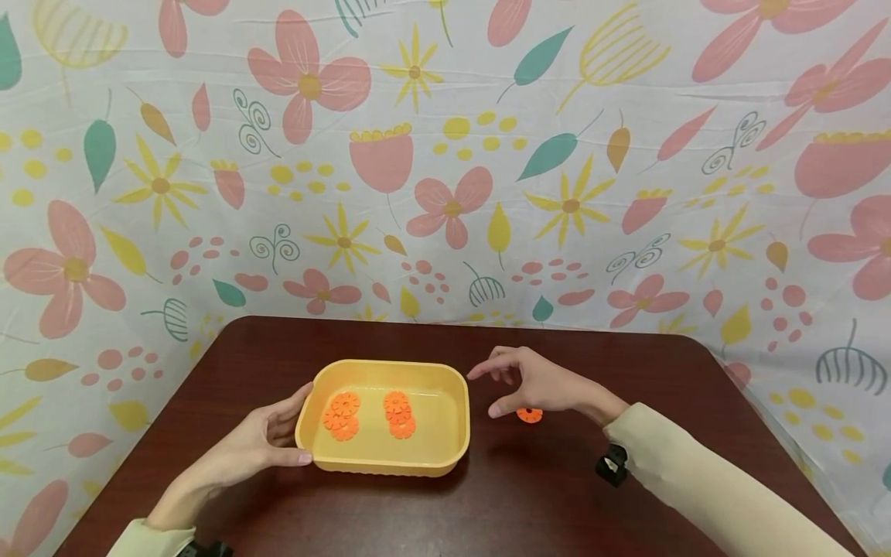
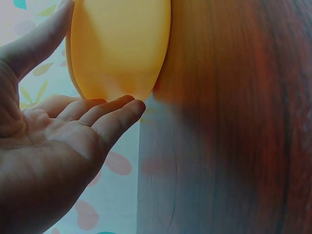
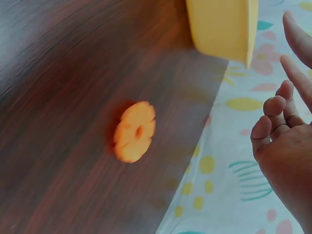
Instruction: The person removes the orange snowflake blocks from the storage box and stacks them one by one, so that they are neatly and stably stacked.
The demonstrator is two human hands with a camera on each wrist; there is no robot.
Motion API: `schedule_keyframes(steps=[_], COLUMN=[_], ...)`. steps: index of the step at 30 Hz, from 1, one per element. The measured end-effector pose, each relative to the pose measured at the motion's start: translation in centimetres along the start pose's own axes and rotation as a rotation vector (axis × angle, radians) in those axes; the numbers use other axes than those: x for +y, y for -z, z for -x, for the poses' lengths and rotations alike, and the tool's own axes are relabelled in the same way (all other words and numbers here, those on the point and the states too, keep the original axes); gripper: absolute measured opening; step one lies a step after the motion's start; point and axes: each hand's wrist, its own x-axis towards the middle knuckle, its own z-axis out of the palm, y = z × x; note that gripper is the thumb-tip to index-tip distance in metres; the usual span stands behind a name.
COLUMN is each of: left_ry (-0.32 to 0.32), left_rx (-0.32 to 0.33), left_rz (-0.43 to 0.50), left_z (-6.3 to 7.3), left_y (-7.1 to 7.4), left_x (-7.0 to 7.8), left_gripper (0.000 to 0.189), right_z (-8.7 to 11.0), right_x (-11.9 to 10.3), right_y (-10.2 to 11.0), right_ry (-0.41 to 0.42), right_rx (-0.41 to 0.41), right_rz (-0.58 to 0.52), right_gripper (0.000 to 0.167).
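A shallow yellow plastic tray [image 1: 390,460] sits on the table. Inside it, orange notched plastic discs lie in two small overlapping groups, one on the left [image 1: 341,418] and one near the middle [image 1: 398,414]. My left hand [image 1: 247,445] spans the tray's left end, thumb at the near corner and straight fingers [image 2: 117,119] against the end wall. Right of the tray, my right hand [image 1: 539,381] hovers holding nothing, thumb and index finger apart, other fingers loosely bent. One more orange disc [image 3: 135,131], with a centre hole, lies on the tabletop just beyond that hand's reach of fingertips.
The dark brown wooden table [image 1: 529,503] has rounded far corners. Behind it and along the sides hangs a white cloth [image 1: 445,155] printed with flowers and leaves. A small black device [image 1: 612,466] is strapped at the right sleeve's cuff.
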Motion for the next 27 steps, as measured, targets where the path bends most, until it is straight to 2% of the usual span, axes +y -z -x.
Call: schedule_keyframes(steps=[10, 19, 27], left_ry=[-0.006, 0.006, 0.012], left_rx=[-0.002, 0.003, 0.006], left_rz=[0.004, 0.007, -0.001], left_z=[-0.1, -0.1, 0.0], left_y=[0.1, 0.1, 0.1], left_x=[-0.1, -0.1, 0.0], left_gripper=[0.101, 0.101, 0.101], right_z=[-3.4, -6.6, -8.5], right_x=[-2.1, -2.5, -2.5], right_y=[-1.4, -3.6, -5.5], right_ry=[0.094, 0.092, 0.083], right_rx=[-0.064, -0.131, -0.213], right_rz=[-0.048, -0.038, -0.049], right_gripper=[0.052, 0.051, 0.052])
